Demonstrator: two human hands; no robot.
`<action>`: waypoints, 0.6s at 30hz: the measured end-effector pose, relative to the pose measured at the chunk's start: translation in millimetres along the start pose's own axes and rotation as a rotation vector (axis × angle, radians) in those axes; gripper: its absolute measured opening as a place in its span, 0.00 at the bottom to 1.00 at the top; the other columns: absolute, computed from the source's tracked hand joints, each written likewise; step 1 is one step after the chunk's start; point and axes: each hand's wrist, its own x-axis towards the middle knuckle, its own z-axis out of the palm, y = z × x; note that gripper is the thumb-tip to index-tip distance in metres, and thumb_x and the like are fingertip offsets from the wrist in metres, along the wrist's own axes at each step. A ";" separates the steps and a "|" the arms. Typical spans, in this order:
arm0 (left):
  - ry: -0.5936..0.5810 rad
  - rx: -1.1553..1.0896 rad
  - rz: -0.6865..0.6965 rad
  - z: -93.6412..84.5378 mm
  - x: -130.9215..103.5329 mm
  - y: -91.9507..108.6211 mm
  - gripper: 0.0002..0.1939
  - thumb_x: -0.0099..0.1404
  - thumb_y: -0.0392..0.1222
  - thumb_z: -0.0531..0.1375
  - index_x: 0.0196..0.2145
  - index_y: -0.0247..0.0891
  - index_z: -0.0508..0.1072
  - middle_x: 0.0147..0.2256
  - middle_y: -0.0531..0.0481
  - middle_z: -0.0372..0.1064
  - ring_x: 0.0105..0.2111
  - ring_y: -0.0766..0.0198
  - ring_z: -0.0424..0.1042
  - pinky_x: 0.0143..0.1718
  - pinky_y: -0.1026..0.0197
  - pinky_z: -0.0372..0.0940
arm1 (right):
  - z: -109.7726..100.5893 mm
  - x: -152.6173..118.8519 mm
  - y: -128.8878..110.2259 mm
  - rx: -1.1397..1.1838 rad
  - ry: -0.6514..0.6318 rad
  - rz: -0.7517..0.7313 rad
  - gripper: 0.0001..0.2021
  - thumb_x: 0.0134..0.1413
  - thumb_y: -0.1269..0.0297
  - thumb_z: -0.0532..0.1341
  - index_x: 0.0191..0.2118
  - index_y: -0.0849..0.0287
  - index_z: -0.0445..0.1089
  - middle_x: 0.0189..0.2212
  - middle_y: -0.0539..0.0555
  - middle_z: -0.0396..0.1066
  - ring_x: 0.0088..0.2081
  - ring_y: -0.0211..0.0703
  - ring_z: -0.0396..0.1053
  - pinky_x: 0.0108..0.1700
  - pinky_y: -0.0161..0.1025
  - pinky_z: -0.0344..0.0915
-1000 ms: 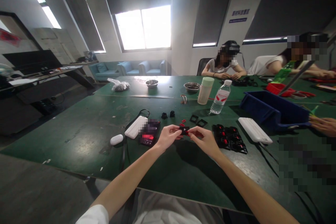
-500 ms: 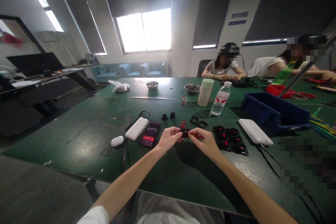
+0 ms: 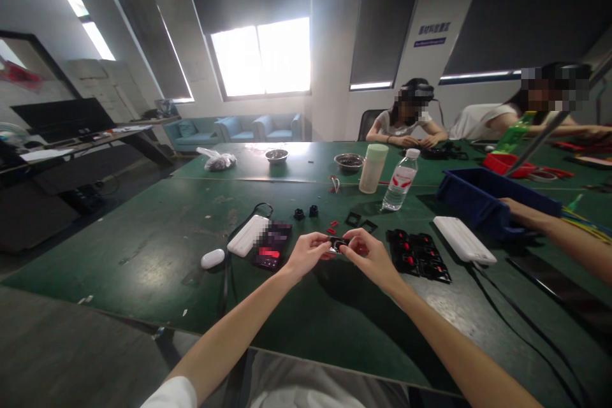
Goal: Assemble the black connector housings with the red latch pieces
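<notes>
Between both hands, just above the table, is a small black plastic part (image 3: 337, 245) with a shiny surface. My left hand (image 3: 310, 252) pinches its left side, and my right hand (image 3: 366, 255) grips its right side; the fingers partly hide it. Beyond them lie small red pieces (image 3: 333, 227) and two black square frames (image 3: 354, 218). Two small black knob-like parts (image 3: 313, 211) stand farther left. To the right of my right hand, several black pieces with red inserts (image 3: 417, 255) lie in rows.
A phone (image 3: 272, 245), a white power bank (image 3: 248, 235) and a white case (image 3: 213, 259) lie left. Bottles (image 3: 400, 180) stand behind. At right are another power bank (image 3: 463, 240), a blue bin (image 3: 497, 204) and another person's hand (image 3: 519, 210) touching it. Co-workers sit across.
The black part has turned in my fingers, showing a shinier face. Another person's arm has come in from the right and reached the blue bin. My hands stay in nearly the same place.
</notes>
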 end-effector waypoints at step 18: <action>0.014 -0.029 -0.014 -2.2 -1.7 1.8 0.15 0.59 0.45 0.75 0.38 0.32 0.80 0.33 0.45 0.81 0.29 0.62 0.80 0.34 0.63 0.74 | -0.2 -3.3 2.3 -0.148 0.017 -0.155 0.14 0.66 0.52 0.64 0.49 0.53 0.79 0.33 0.51 0.76 0.31 0.42 0.73 0.34 0.39 0.70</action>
